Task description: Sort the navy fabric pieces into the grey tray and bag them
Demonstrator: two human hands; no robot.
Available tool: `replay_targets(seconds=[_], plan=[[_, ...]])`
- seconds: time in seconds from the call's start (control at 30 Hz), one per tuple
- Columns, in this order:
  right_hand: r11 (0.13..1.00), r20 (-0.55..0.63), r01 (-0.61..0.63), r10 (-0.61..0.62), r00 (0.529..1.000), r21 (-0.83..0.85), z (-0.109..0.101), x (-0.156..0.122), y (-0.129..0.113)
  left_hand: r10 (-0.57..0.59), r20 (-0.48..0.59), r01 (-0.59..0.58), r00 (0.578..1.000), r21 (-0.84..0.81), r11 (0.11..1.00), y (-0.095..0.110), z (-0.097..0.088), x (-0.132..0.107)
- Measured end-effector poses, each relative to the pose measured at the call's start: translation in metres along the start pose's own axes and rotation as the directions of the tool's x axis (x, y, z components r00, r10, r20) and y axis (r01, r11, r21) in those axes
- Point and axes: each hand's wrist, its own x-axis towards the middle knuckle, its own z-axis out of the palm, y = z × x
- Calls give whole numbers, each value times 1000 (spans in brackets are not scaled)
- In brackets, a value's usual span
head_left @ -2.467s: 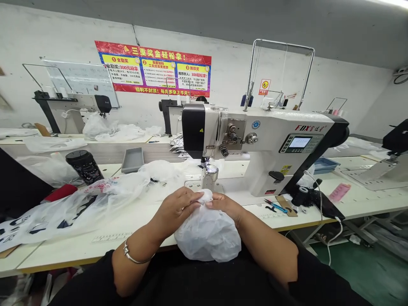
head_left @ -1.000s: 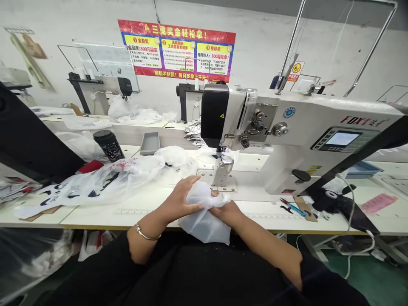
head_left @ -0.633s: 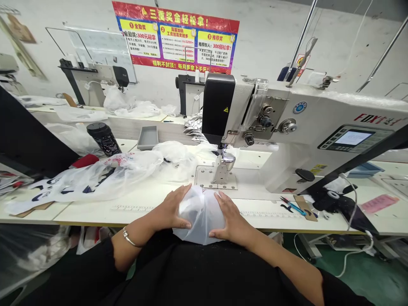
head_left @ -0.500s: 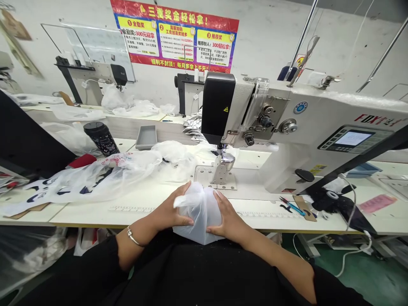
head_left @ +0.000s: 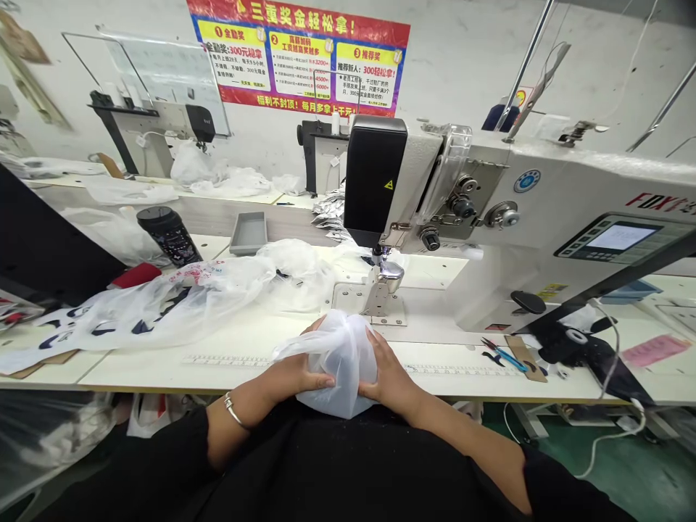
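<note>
A bunched white plastic bag (head_left: 342, 370) is pressed between my two hands at the front edge of the table, close to my body. My left hand (head_left: 301, 370) grips its left side, thumb toward me, the far fingers partly hidden behind it. On the opposite side my right hand (head_left: 387, 370) wraps round the bag. A loose end of plastic trails over the left hand. What the bag contains cannot be made out. Just beyond it stands the sewing machine's post (head_left: 380, 290), under the black machine head (head_left: 375, 181).
Left on the table lies a large translucent plastic bag (head_left: 217, 290) over dark cut pieces, near a black tumbler (head_left: 170, 235) and a grey tray (head_left: 249, 233). A ruler strip runs along the front edge. Blue thread snips (head_left: 508, 357) lie at right beside a cardboard piece (head_left: 526, 358).
The bag has turned slightly in my hands and looks rounder on top, its loose end now reaching further left. Both hands keep hold. The view has shifted a little.
</note>
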Motion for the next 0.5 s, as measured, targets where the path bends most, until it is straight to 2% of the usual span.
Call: replay_targets(seconds=[0.3,0.5], plan=[[998,-41,48,-50,998,-47,7,4,1,-7,13,7,1000,11,1000,6,9,4],[994,-28,36,-39,999,-102,11,7,3,-45,22,43,999,86,995,2,15,8]])
